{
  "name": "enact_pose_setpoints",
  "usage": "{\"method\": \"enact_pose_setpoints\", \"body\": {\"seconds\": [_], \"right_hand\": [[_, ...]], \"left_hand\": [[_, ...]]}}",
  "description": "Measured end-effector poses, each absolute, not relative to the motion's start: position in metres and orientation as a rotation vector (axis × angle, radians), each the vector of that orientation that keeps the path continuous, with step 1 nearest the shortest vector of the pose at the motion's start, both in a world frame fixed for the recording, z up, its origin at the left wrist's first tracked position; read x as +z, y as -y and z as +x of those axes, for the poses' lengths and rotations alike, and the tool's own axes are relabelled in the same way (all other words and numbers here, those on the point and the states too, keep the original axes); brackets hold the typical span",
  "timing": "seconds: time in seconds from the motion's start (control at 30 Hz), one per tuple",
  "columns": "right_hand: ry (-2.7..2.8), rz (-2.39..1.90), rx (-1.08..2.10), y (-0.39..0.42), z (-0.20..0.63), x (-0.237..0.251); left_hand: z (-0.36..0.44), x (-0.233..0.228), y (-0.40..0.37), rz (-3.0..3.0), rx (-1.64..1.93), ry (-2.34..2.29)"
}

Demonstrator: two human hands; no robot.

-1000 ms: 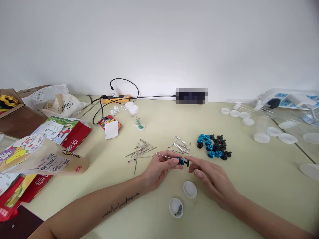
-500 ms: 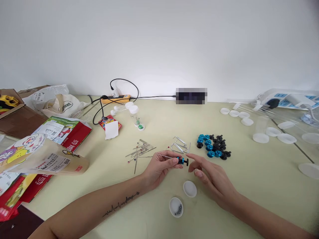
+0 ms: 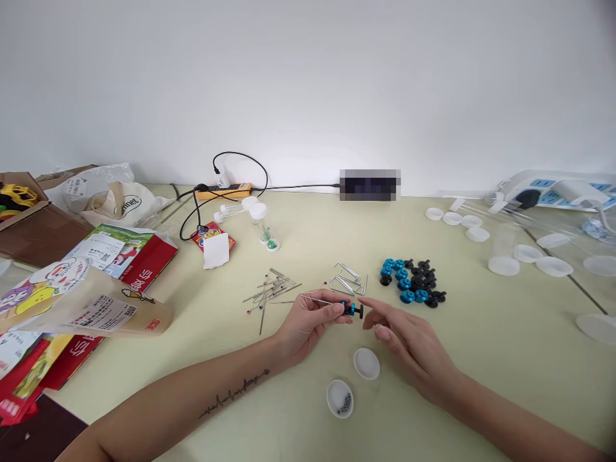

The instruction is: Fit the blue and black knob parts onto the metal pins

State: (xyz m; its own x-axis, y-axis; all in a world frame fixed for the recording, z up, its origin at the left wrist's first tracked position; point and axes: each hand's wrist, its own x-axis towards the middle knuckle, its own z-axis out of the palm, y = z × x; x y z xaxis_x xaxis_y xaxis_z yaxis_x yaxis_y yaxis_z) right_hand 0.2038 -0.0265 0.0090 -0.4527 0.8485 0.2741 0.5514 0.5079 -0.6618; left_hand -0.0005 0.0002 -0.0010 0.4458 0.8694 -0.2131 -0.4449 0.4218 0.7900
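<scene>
My left hand [image 3: 312, 321] pinches a small blue-and-black knob piece [image 3: 353, 309] between thumb and fingers, its black disc end facing right. A thin metal rod [image 3: 320, 300] runs leftward from the piece across the same hand. Just right of the disc, my right hand [image 3: 409, 340] hovers with fingers apart and holds nothing. Behind the hands lie several L-shaped metal hex keys [image 3: 346, 280] and a heap of thin metal pins [image 3: 272, 292] with small coloured ends. Similar blue knobs [image 3: 404, 285] and black knobs [image 3: 423, 281] are grouped to the right.
Below the hands are a shallow white cap [image 3: 366, 364] and another white cap [image 3: 340, 399] holding small grey bits. Clear tubes [image 3: 260, 224], an orange power strip [image 3: 224, 191] and a blurred dark device [image 3: 369, 186] stand behind. Bags and a drink cup [image 3: 129, 314] crowd the left.
Almost nothing differs. My left hand keeps its pinch on the knob piece, and my right hand stays just beside the disc with only a slight finger shift.
</scene>
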Motion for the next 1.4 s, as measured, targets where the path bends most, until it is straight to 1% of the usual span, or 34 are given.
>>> {"method": "enact_pose_setpoints", "body": {"seconds": [0.5, 1.0, 1.4], "right_hand": [[2.189, -1.143, 0.681, 0.0277, 0.2035, 0.0129], [2.185, -1.121, 0.606, 0.0273, 0.2039, 0.0132], [2.179, -1.143, 0.647, 0.0275, 0.2031, 0.0132]], "left_hand": [[-0.0001, 0.0013, 0.0004, 0.713, 0.905, -0.711], [0.0001, 0.0014, 0.0007, 0.711, 0.911, -0.709], [0.0, 0.0016, 0.001, 0.721, 0.91, -0.697]]}}
